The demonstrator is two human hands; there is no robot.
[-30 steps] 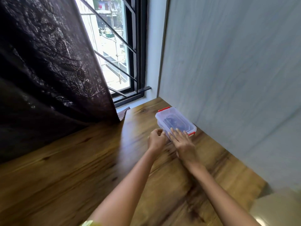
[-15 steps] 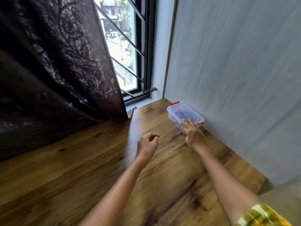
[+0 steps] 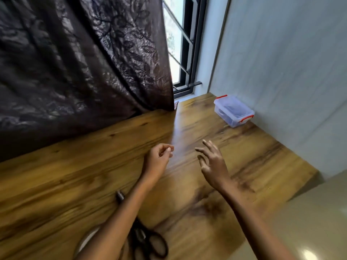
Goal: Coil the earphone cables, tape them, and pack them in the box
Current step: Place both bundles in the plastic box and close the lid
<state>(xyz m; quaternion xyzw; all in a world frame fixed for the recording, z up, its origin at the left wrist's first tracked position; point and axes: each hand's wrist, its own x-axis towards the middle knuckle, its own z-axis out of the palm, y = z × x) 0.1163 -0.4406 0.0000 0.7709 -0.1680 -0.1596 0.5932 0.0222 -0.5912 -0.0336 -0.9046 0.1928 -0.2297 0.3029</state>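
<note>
A clear plastic box (image 3: 232, 110) with red clips stands lidded at the far right corner of the wooden table (image 3: 93, 175), against the wall. Something dark shows through its lid; I cannot make out what. Both hands hover over the middle of the table, well short of the box. My left hand (image 3: 159, 156) has its fingers loosely curled and holds nothing. My right hand (image 3: 212, 162) is spread with relaxed fingers, also empty.
Black-handled scissors (image 3: 148, 241) lie near the front edge, partly under my left forearm. A white round object (image 3: 86, 241) peeks out beside them. A dark patterned curtain (image 3: 75, 62) hangs over the table's back left. A barred window (image 3: 180, 44) sits behind, and a grey wall (image 3: 281, 62) bounds the right.
Both hands have pulled back from the box toward me; the right hand let go of the lid. The view tilted down, bringing the scissors into sight.
</note>
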